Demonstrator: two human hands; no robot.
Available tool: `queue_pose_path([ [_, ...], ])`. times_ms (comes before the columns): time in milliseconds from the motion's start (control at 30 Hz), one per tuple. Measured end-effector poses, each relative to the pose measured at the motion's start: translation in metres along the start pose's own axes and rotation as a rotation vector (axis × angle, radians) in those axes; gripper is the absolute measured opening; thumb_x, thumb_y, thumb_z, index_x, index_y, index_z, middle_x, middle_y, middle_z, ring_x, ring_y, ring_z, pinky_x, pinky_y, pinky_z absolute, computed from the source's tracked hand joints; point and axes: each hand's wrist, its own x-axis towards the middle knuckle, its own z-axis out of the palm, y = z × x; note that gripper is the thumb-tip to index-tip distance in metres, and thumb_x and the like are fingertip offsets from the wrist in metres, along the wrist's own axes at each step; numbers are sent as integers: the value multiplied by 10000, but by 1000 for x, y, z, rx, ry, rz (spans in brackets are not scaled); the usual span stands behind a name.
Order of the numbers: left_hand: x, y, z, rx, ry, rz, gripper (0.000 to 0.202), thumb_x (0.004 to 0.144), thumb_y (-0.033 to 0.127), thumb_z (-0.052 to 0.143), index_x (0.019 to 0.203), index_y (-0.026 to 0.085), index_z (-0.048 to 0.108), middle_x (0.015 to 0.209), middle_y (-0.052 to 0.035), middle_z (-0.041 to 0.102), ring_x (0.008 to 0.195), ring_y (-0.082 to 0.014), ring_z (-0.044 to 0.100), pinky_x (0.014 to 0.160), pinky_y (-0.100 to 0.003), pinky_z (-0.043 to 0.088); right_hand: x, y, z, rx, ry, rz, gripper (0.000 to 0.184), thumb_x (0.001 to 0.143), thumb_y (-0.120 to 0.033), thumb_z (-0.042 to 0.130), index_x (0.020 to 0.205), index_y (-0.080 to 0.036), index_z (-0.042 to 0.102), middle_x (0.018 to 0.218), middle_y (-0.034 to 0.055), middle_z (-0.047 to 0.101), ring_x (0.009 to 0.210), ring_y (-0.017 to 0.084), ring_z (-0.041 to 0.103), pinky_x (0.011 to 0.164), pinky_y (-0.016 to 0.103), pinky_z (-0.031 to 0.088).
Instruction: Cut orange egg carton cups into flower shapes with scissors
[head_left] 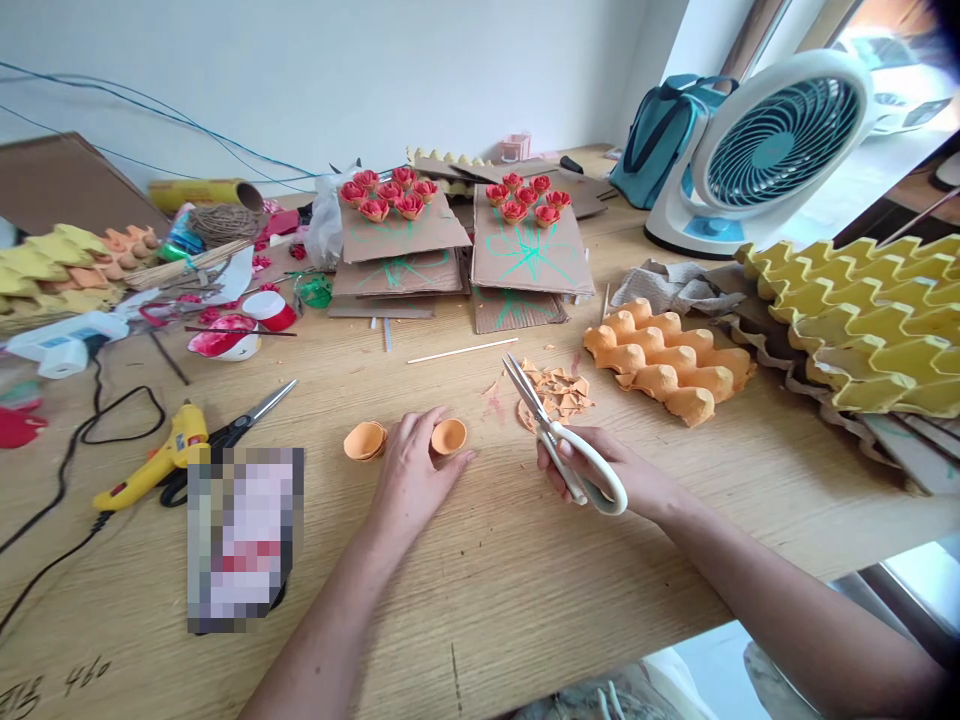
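Observation:
My right hand (622,478) grips white-handled scissors (559,435), blades pointing up and to the left, slightly parted. My left hand (412,470) lies on the wooden table (525,600) with fingers stretched toward a small orange cut paper cup (448,436); it holds nothing. A second orange cup (364,440) sits just left of that hand. A heap of orange paper scraps (562,392) lies beyond the scissor blades. An orange strip of egg carton (667,362) rests to the right of the scraps.
Cardboard sheets (529,255) topped with red paper flowers (390,192) stand at the back. Yellow egg trays (862,330) and a white fan (772,140) are on the right. A yellow glue gun (161,460), black scissors (240,425), cables and craft clutter fill the left.

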Motion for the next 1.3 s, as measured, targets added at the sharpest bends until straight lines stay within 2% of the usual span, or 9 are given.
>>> queue_pose_path([
  [267, 2, -2, 2, -17, 58, 58, 396, 860, 333, 700, 1229, 228, 599, 1104, -76, 610, 1079, -270, 601, 963, -435, 483, 1, -1, 3, 42, -10, 54, 639, 828, -803, 522, 794, -165, 545, 567, -14, 538, 474, 107, 508, 467, 226, 417],
  [367, 1, -1, 3, 32, 81, 71, 433, 839, 379, 726, 1223, 215, 613, 1075, -82, 589, 1049, -278, 603, 946, -438, 492, 2, -1, 4, 43, 3, 64, 635, 822, -799, 535, 779, -165, 546, 564, -14, 537, 466, 107, 509, 452, 223, 410],
  [500, 0, -1, 1, 84, 27, 82, 489, 796, 399, 770, 1223, 228, 604, 1112, -82, 596, 1067, -287, 584, 952, -453, 484, 1, 0, 4, 61, 6, 47, 626, 836, -787, 532, 807, -162, 558, 582, -15, 546, 479, 101, 503, 468, 217, 411],
  [667, 1, 2, -7, 81, -65, 125, 527, 857, 264, 677, 1353, 229, 502, 1264, -101, 605, 1175, -296, 545, 1012, -471, 446, 0, 3, 2, 165, -5, 61, 611, 858, -773, 516, 886, -166, 577, 621, -16, 562, 505, 102, 524, 478, 210, 411],
  [767, 1, 3, -10, 78, -104, 151, 511, 873, 165, 593, 1368, 243, 490, 1243, -90, 627, 1148, -281, 563, 994, -457, 453, 0, 4, 0, 158, -19, 93, 617, 849, -783, 511, 847, -169, 574, 588, -26, 536, 475, 101, 498, 448, 212, 387],
  [867, 2, 3, -11, 86, -86, 163, 404, 894, 186, 583, 1296, 219, 544, 1206, -94, 638, 1121, -273, 575, 978, -442, 461, 0, 1, -3, -1, -18, 124, 564, 849, -734, 552, 770, -176, 546, 567, -31, 511, 471, 102, 471, 443, 219, 366],
  [1033, 4, 3, -11, 230, 6, 148, 287, 879, 323, 660, 1142, 216, 615, 1092, -95, 666, 1018, -297, 588, 912, -448, 469, -5, -3, -10, -724, 165, 45, 369, 883, -436, 618, 636, -180, 517, 548, -38, 457, 514, 91, 351, 487, 243, 245],
  [1100, 6, 4, -12, 279, 27, 144, 269, 872, 348, 673, 1105, 221, 630, 1054, -94, 671, 976, -298, 584, 877, -437, 469, -7, -2, -12, -916, 221, 71, 328, 874, -375, 603, 620, -184, 526, 519, -38, 449, 490, 91, 321, 489, 262, 214],
  [1300, 9, 9, -13, 463, 41, 126, 289, 881, 447, 652, 1058, 219, 662, 1021, -106, 699, 954, -328, 575, 812, -454, 432, -10, 0, -19, -1056, 167, 208, 405, 887, -462, 561, 582, -196, 550, 505, -12, 482, 463, 107, 346, 488, 290, 208],
])
